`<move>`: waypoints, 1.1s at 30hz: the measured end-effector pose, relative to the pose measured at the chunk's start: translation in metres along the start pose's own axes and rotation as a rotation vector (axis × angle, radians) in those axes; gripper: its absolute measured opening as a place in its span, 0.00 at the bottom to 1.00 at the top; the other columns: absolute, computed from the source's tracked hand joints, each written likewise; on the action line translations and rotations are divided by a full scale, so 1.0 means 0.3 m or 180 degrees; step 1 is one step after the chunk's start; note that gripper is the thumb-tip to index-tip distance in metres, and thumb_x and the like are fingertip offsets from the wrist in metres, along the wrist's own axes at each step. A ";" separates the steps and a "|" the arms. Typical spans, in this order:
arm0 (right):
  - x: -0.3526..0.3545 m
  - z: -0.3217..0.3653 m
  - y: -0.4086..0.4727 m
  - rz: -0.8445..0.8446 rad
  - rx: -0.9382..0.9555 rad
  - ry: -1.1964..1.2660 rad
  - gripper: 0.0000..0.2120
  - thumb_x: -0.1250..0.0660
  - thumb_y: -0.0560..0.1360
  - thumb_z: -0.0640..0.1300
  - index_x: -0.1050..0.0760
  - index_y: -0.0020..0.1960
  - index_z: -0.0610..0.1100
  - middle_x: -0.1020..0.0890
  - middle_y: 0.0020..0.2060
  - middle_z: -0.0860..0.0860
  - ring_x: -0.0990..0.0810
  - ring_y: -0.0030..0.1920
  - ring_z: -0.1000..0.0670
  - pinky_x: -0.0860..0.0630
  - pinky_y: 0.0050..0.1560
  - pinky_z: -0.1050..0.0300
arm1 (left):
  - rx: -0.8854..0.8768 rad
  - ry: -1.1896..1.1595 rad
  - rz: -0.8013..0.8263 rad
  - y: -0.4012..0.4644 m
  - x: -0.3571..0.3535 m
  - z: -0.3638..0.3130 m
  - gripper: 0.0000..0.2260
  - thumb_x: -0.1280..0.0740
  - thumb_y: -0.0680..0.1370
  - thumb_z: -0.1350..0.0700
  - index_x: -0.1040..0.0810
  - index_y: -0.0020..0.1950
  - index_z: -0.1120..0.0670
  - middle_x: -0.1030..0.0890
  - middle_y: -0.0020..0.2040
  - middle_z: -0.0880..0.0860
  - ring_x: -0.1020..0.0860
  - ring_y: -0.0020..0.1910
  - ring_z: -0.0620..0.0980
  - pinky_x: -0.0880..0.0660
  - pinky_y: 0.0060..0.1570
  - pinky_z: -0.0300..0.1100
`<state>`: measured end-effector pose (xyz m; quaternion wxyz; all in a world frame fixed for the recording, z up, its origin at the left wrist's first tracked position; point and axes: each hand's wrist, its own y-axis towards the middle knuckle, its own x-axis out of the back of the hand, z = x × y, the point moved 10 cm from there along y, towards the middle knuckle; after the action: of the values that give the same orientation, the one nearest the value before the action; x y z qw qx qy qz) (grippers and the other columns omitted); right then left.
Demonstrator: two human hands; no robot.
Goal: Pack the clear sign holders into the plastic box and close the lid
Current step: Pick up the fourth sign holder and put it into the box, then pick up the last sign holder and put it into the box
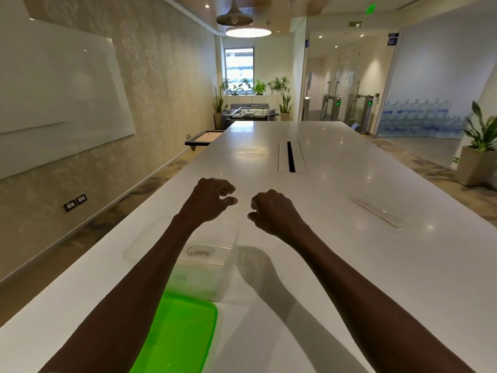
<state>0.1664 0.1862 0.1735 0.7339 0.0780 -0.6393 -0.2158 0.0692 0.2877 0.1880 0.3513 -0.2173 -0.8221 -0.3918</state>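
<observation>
A clear plastic box (227,267) stands open on the white table (336,265), and a white label reading "Giraffe" (198,252) shows through it. The bright green lid (183,329) lies flat just in front of the box. My left hand (209,200) and my right hand (271,211) hover close together above the box's far edge. Both have curled fingers, with thumbs near the fingertips. Whether they pinch something transparent is not discernible. One clear sign holder (377,211) lies flat on the table to the right, well away from both hands.
A cable slot (291,156) is set into the table's middle farther back. A whiteboard (61,98) hangs on the left wall. A potted plant (478,157) stands at the right, beyond the table's edge.
</observation>
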 end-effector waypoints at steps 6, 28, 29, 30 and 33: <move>0.052 -0.225 -0.099 -0.0045 -0.0288 -0.0130 0.12 0.30 0.74 0.47 0.21 0.52 0.40 0.17 0.46 0.42 0.18 0.47 0.39 0.20 0.46 0.48 | 0.0032 -0.0235 0.0125 0.057 -0.174 -0.155 0.14 0.25 0.70 0.51 0.17 0.53 0.55 0.15 0.49 0.51 0.18 0.47 0.45 0.22 0.53 0.42; 0.091 -0.909 -0.440 0.0122 -0.1234 -0.0125 0.11 0.31 0.74 0.49 0.21 0.50 0.43 0.19 0.48 0.43 0.19 0.49 0.40 0.22 0.47 0.51 | 0.0486 -0.0601 0.0738 0.108 -0.733 -0.453 0.10 0.25 0.70 0.52 0.16 0.49 0.54 0.15 0.46 0.51 0.18 0.46 0.47 0.22 0.53 0.43; 0.092 -0.936 -0.448 0.0121 -0.1256 -0.0105 0.11 0.31 0.74 0.49 0.21 0.50 0.43 0.19 0.48 0.44 0.19 0.49 0.40 0.22 0.48 0.51 | 0.0497 -0.0596 0.0744 0.113 -0.749 -0.458 0.10 0.25 0.70 0.52 0.16 0.48 0.54 0.15 0.46 0.50 0.18 0.46 0.46 0.22 0.53 0.43; 0.094 -0.960 -0.455 0.0108 -0.1271 -0.0083 0.10 0.31 0.74 0.50 0.21 0.51 0.44 0.19 0.48 0.44 0.19 0.49 0.41 0.23 0.48 0.52 | 0.0514 -0.0590 0.0747 0.117 -0.763 -0.462 0.10 0.25 0.70 0.52 0.16 0.48 0.53 0.15 0.45 0.50 0.18 0.46 0.46 0.22 0.53 0.43; 0.096 -1.032 -0.475 0.0098 -0.1366 -0.0032 0.09 0.31 0.73 0.49 0.20 0.50 0.44 0.18 0.47 0.45 0.19 0.49 0.41 0.22 0.48 0.51 | 0.0601 -0.0623 0.0719 0.132 -0.802 -0.465 0.09 0.25 0.70 0.52 0.15 0.47 0.54 0.14 0.45 0.51 0.18 0.46 0.47 0.22 0.53 0.42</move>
<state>0.4391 -0.0032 0.0910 0.7337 -0.0908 -0.5835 -0.3361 0.3095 0.1806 0.0899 0.3302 -0.3113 -0.8559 -0.2479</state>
